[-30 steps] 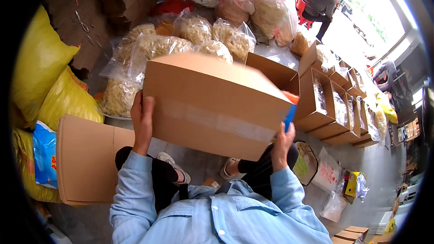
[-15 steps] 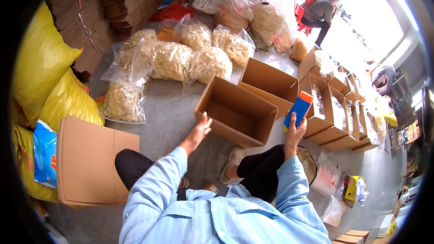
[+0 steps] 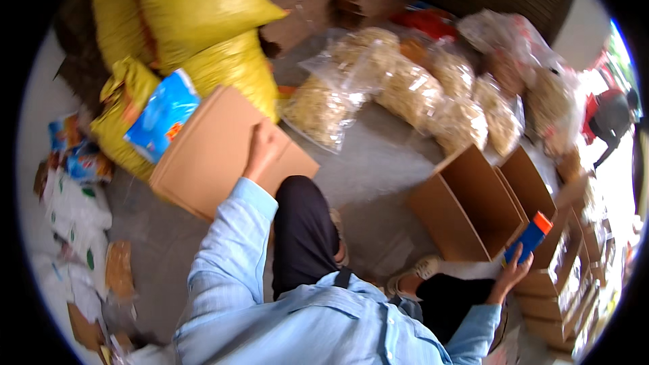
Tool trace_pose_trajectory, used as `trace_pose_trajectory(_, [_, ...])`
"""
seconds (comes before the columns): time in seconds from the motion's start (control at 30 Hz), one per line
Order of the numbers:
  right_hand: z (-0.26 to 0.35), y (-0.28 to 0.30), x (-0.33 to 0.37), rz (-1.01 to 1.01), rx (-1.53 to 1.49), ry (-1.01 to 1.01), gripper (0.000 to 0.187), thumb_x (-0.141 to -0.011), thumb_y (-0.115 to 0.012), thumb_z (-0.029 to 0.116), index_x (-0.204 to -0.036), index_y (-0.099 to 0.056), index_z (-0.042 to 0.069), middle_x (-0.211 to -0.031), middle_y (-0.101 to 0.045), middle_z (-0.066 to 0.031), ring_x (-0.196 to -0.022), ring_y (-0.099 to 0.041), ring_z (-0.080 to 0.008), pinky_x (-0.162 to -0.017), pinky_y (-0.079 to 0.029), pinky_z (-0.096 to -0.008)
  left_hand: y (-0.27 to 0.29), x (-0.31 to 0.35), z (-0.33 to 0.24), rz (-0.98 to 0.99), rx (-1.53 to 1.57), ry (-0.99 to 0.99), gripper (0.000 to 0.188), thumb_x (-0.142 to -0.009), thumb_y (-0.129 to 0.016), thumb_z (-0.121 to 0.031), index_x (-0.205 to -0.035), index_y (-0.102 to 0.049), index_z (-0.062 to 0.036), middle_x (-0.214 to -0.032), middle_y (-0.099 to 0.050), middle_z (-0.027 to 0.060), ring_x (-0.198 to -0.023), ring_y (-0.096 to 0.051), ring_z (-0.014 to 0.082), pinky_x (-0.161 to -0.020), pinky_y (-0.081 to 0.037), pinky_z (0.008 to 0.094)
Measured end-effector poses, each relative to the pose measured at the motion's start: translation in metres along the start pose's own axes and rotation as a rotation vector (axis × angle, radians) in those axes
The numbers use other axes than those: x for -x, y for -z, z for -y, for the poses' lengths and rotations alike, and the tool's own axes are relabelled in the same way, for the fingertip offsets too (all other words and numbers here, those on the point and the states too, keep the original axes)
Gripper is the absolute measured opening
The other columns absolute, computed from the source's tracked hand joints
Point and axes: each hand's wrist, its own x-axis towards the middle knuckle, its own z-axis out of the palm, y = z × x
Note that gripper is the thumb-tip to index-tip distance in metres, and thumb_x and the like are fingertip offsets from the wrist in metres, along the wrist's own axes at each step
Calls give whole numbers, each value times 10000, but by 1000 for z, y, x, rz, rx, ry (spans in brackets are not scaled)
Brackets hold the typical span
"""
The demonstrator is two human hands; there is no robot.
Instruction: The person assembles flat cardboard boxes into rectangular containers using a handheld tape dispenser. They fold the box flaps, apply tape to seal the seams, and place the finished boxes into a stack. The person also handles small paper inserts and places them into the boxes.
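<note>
My left hand (image 3: 266,147) is over a stack of flat, folded cardboard cartons (image 3: 209,152), near their right part. Motion smears its fingers, so whether they grip the cardboard does not show. Out to the right, my right hand (image 3: 515,272) is closed around a blue block-shaped object with an orange end (image 3: 529,240); its exact kind is unclear. Just left of that hand stands an open brown carton (image 3: 466,206) with nothing visible inside. A second open carton (image 3: 531,182) stands right behind it.
Yellow woven sacks (image 3: 203,13) and a blue plastic packet (image 3: 162,115) lie beyond the flat cardboard. Clear bags of pale dried strips (image 3: 416,91) sit on the floor ahead. Filled cartons (image 3: 561,284) line the right. A person (image 3: 612,118) is at the far right.
The view has swung left. My left hand has left the open carton's side and come over the flat cardboard. My right hand still holds the blue and orange object.
</note>
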Motion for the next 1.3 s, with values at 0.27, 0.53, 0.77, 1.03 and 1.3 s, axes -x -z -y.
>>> trace_pose_trajectory(0.27, [16, -22, 1, 177, -190, -34, 298, -896, -567, 275, -1037, -518, 17, -871, -620, -82, -783, -605, -149, -695, -492, -265, 191, 40, 205, -98, -793, 625, 823, -707, -662, -266, -1367, -250, 1, -1387, -257, 250, -1299, -240, 390, -1046, -278, 455])
trace_pose_trajectory(0.53, [2, -15, -1, 155, -55, -20, 291, -891, -567, 309, -959, -552, 26, -805, -581, -34, -670, -534, -97, -607, -436, -234, 203, 15, 199, 129, -929, 615, 749, -663, -673, -296, -1289, -370, -18, -1303, -393, 217, -1220, -370, 338, -1027, -288, 414])
trace_pose_trajectory(0.77, [-15, -5, -3, 126, -220, -164, 311, -873, -595, 320, -919, -552, 16, -770, -611, -70, -666, -602, -135, -612, -501, -250, 219, -12, 102, 246, -782, 674, 358, -655, -676, -279, -948, -616, -82, -945, -628, 140, -938, -569, 314, -818, -450, 413])
trace_pose_trajectory(1.03, [-2, -19, -1, 80, -74, -128, 318, -863, -602, 361, -879, -576, 44, -736, -558, -4, -630, -518, -75, -555, -424, -216, 138, -23, 70, 121, -328, 144, 313, -728, -712, -184, -953, -581, -11, -929, -628, 165, -838, -607, 316, -696, -483, 339])
trace_pose_trajectory(1.3, [18, -23, 6, 120, -297, -105, 244, -879, -597, 214, -982, -509, 11, -833, -634, -106, -700, -627, -144, -608, -516, -241, 225, -82, -44, 178, 379, -165, 288, -797, -618, 4, -1079, -561, 2, -985, -602, 9, -920, -549, 105, -821, -426, 249])
